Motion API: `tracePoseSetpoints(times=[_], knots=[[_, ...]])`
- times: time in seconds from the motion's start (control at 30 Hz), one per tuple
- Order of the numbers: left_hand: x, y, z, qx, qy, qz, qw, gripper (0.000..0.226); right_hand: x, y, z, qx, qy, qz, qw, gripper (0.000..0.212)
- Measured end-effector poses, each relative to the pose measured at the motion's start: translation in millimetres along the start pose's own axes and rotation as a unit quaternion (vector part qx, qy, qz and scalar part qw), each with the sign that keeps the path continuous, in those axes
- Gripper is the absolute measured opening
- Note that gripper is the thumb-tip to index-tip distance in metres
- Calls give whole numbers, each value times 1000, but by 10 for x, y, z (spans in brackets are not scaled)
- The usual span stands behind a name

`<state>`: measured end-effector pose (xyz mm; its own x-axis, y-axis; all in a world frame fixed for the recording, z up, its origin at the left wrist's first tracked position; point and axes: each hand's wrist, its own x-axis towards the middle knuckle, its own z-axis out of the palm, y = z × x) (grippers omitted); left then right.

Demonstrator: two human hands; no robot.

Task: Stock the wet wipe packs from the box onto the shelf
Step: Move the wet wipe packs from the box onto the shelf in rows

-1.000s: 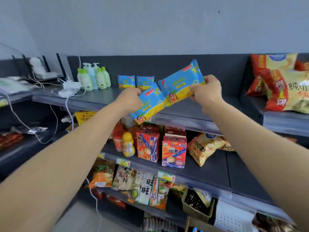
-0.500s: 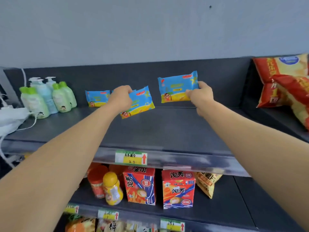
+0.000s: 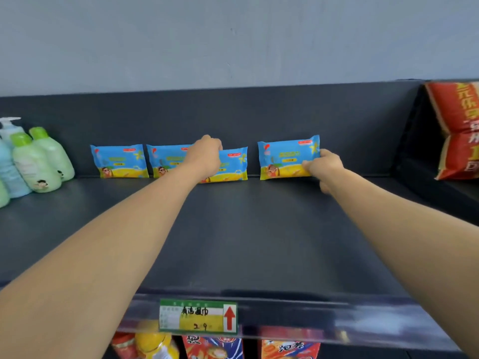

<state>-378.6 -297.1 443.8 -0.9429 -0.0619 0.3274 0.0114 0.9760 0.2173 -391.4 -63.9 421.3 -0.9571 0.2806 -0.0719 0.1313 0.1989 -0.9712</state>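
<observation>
Left hand: your left hand (image 3: 204, 154) grips the third wet wipe pack (image 3: 234, 164), upright at the back of the shelf (image 3: 246, 229).
Right hand: your right hand (image 3: 324, 165) pinches the fourth pack (image 3: 285, 159), standing just right of it.
Left side: second pack (image 3: 168, 161) partly behind your hand; first pack (image 3: 119, 160); then the green bottles (image 3: 39, 161).
Right side: red snack bags (image 3: 458, 130), well apart.

Wipe packs (image 3: 119, 161) along shelf (image 3: 233, 229) back, bottles (image 3: 39, 164) left, bags (image 3: 458, 130) right
</observation>
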Motion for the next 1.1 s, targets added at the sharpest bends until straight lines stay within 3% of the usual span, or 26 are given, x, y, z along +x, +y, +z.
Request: tracePoseSetpoints(times=[0.37, 0.5, 1.1], knots=[[230, -48, 151, 25, 108, 58, 992, 23, 236, 129, 176, -176, 69, -18, 982, 34], [257, -45, 176, 3, 98, 61, 993, 20, 248, 136, 203, -202, 88, -11, 975, 39], [-4, 30, 118, 44, 144, 61, 987, 38, 28, 106, 186, -198, 111, -24, 974, 55]])
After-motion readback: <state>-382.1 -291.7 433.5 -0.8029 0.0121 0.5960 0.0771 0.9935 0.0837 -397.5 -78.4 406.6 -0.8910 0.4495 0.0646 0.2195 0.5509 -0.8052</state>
